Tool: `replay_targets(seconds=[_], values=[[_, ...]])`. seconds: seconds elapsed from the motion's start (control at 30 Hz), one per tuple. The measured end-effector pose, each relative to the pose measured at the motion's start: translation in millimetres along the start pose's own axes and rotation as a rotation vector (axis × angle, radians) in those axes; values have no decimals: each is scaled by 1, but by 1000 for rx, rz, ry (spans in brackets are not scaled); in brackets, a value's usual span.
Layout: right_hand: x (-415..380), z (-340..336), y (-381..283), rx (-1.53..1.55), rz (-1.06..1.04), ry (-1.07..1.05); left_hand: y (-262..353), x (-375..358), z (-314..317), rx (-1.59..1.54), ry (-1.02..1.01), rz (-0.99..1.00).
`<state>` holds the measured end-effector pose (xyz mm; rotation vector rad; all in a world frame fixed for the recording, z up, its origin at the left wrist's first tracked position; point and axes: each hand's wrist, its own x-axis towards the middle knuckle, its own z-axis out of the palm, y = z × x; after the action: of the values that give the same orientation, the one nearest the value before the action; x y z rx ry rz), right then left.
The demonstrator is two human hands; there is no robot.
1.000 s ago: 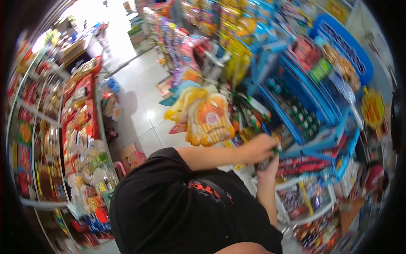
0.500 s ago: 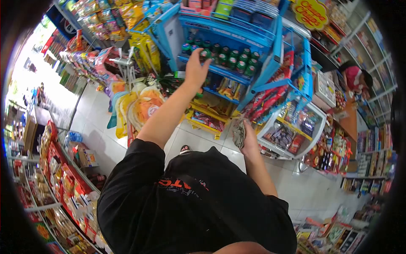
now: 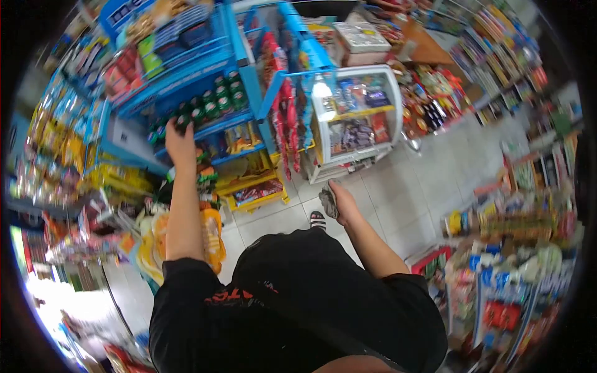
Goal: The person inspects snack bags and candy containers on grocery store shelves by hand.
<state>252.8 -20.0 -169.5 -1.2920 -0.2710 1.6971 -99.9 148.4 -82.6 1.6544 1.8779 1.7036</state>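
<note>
My left hand (image 3: 180, 144) reaches up to the blue shelf unit (image 3: 250, 78), its fingers closed around a green bottle (image 3: 181, 124) at the row's left part. Several other green bottles (image 3: 210, 107) with light caps stand on the same shelf to the right of that hand. Lower and to the right, my right hand (image 3: 343, 202) is wrapped round a crumpled grey cloth (image 3: 328, 200), held above the tiled floor in front of my body.
A small white-framed display case (image 3: 395, 112) stands right of the blue unit. Red packets (image 3: 287, 118) hang between them. Yellow racks (image 3: 283, 194) sit below the bottles. Yellow-orange hanging goods (image 3: 213, 239) are beside my left forearm. Stocked shelves line the right side.
The view has swung to the right, so the shelf unit appears further left. My left hand is still at the bottles, and my right hand still holds the grey cloth.
</note>
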Motion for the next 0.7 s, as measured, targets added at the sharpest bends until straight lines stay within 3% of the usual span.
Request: replay_targets(seconds=[0.1,0.23,0.27,0.4,0.6,0.67,0.7], values=[[-18,-8,41,130,-7,88,23,-1,-13,204,-88,180],[-57,-8,81,151,-107,148,17,-11,-20,408,-130,190],[-70,-6,84,132,-114,151,37,-22,-24,417,-97,148],[-110,-22,96,193,-227,195,62,-60,-19,130,-174,396],[-164,-78,99,384,-366,334,156,-181,13,-294,-680,616],[-184,-98,103,400,-421,380,189,-231,16,-447,-976,428],[-197,-108,106,399,-450,394,202,-256,18,-469,-1038,470]])
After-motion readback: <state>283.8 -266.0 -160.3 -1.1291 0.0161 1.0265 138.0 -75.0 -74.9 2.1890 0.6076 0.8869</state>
